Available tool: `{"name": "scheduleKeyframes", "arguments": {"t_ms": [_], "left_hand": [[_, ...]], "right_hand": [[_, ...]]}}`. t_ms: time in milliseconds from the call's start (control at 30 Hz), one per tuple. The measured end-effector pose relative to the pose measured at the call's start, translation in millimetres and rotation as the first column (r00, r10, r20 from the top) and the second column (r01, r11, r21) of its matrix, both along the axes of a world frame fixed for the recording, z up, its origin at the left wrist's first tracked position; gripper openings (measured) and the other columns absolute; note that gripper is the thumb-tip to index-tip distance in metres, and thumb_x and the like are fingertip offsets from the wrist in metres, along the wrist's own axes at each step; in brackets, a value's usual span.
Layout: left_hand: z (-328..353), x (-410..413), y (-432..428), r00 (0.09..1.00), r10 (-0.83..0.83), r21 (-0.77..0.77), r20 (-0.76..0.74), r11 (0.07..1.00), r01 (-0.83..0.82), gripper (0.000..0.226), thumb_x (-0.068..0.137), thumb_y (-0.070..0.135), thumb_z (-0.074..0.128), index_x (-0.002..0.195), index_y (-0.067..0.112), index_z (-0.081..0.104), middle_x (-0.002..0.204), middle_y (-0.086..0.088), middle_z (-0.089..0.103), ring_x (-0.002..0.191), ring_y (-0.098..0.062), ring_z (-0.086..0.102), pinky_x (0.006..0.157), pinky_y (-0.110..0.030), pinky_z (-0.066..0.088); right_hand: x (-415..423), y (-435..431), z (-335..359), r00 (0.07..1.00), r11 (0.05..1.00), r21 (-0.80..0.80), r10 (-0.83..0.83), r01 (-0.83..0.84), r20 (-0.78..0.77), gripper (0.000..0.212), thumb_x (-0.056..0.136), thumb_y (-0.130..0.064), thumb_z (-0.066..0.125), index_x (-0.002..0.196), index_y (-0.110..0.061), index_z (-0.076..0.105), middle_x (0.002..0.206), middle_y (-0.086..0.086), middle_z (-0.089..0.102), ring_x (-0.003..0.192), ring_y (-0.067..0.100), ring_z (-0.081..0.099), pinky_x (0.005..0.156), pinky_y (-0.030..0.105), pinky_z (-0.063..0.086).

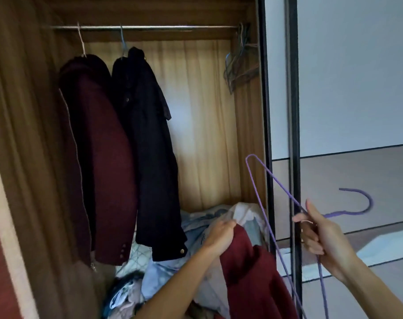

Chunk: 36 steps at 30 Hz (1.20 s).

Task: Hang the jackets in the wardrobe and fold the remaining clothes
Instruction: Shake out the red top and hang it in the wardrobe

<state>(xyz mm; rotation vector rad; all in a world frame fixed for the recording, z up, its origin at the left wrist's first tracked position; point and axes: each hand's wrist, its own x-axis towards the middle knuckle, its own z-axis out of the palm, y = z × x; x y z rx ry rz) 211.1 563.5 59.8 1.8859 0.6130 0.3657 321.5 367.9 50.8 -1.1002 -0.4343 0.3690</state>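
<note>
**Hidden, cropped, blurred**

Cannot count the spare hangers (239, 61) bunched at the right end of the rail (150, 27): too dim, too tangled. Cannot trace the purple hanger (335, 213) whole: blurred at the hook, covered at the neck by the right hand (320, 238), cropped at the bottom edge. Cannot see the held maroon jacket (249, 272) below that same edge, nor its top inside the left hand (221, 236). Cannot sort the clothes pile (173, 261): partly behind the hung maroon jacket (99, 157) and hung black jacket (147, 146), dark and smeared low down.
</note>
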Motion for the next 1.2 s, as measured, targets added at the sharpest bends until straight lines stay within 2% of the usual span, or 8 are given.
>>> {"name": "scheduleKeyframes", "arguments": {"t_ms": [133, 267, 433, 667, 833, 1000, 1100, 1200], "left_hand": [[-5, 2, 16, 0.999, 0.022, 0.056, 0.039, 0.998, -0.024, 0.017, 0.095, 0.015, 0.056, 0.081, 0.012, 0.065, 0.078, -0.008, 0.061, 0.065, -0.013, 0.058, 0.058, -0.02, 0.041], [-9, -1, 15, 0.999, 0.023, 0.084, 0.043, 0.996, -0.027, 0.018, 0.095, 0.013, 0.063, 0.079, 0.013, 0.071, 0.069, 0.0, 0.065, 0.059, -0.008, 0.058, 0.05, -0.013, 0.041], [-3, -2, 14, 0.999, -0.01, 0.089, 0.037, 0.996, 0.007, 0.018, 0.096, 0.014, 0.065, 0.08, 0.016, 0.073, 0.077, -0.001, 0.07, 0.072, -0.013, 0.064, 0.065, -0.016, 0.049], [-12, -8, 27, 0.996, -0.08, 0.205, -0.027, 0.975, 0.084, 0.015, 0.097, 0.01, 0.062, 0.098, 0.008, 0.077, 0.097, -0.012, 0.076, 0.089, -0.021, 0.069, 0.086, -0.029, 0.054], [-12, -11, 4, 0.955, -0.285, 0.177, -0.079, 0.939, 0.295, 0.018, 0.097, 0.013, 0.062, 0.106, 0.008, 0.077, 0.098, -0.005, 0.077, 0.085, -0.012, 0.07, 0.078, -0.021, 0.054], [-8, -16, -36, 0.861, -0.49, 0.2, -0.14, 0.837, 0.509, 0.024, 0.098, 0.009, 0.058, 0.114, 0.013, 0.075, 0.113, 0.0, 0.075, 0.11, -0.012, 0.068, 0.104, -0.027, 0.048], [-2, -22, -60, 0.812, -0.578, 0.206, -0.085, 0.787, 0.582, 0.033, 0.095, -0.004, 0.052, 0.113, 0.01, 0.076, 0.116, 0.003, 0.074, 0.115, -0.005, 0.064, 0.105, -0.02, 0.044], [0, -26, -69, 0.793, -0.609, 0.155, 0.014, 0.785, 0.6, 0.036, 0.095, -0.009, 0.047, 0.111, 0.007, 0.075, 0.114, -0.004, 0.075, 0.111, -0.019, 0.068, 0.098, -0.021, 0.049]], "right_hand": [[0, -23, -18, 0.998, 0.995, -0.103, -0.001, 0.007, 0.057, 0.046, 0.096, -0.038, 0.05, 0.09, 0.004, 0.066, 0.054, 0.004, 0.026, 0.034, 0.011, 0.017, 0.039, 0.018, 0.01], [-8, -42, -36, 0.972, 0.959, -0.277, 0.011, 0.056, 0.233, 0.032, 0.101, -0.018, 0.048, 0.105, 0.006, 0.068, 0.053, 0.002, 0.035, 0.043, 0.013, 0.021, 0.041, 0.022, 0.012], [-16, -65, -57, 0.946, 0.91, -0.41, 0.08, 0.058, 0.313, 0.024, 0.098, -0.008, 0.054, 0.094, -0.009, 0.078, 0.052, 0.004, 0.039, 0.047, 0.015, 0.027, 0.04, 0.019, 0.018], [-14, -101, -88, 0.966, 0.874, -0.486, 0.134, -0.012, 0.219, 0.024, 0.096, -0.006, 0.055, 0.094, -0.006, 0.079, 0.052, 0.003, 0.032, 0.046, 0.013, 0.023, 0.042, 0.017, 0.018], [-23, -86, -101, 0.944, 0.825, -0.565, 0.213, -0.037, 0.25, 0.025, 0.098, -0.012, 0.055, 0.09, -0.011, 0.079, 0.051, 0.001, 0.037, 0.045, 0.013, 0.027, 0.046, 0.022, 0.02], [-43, -45, -97, 0.921, 0.867, -0.498, 0.2, -0.008, 0.333, 0.022, 0.099, -0.013, 0.056, 0.089, -0.011, 0.076, 0.05, -0.002, 0.041, 0.045, 0.008, 0.033, 0.046, 0.013, 0.026], [-52, -20, -94, 0.918, 0.918, -0.389, 0.09, 0.074, 0.387, 0.008, 0.095, -0.011, 0.063, 0.091, -0.008, 0.069, 0.049, -0.001, 0.051, 0.045, 0.008, 0.044, 0.05, 0.015, 0.034], [-63, -3, -93, 0.911, 0.956, -0.231, -0.072, 0.179, 0.406, 0.016, 0.09, -0.012, 0.07, 0.096, -0.011, 0.055, 0.055, 0.007, 0.062, 0.055, 0.014, 0.059, 0.062, 0.022, 0.047]]}}
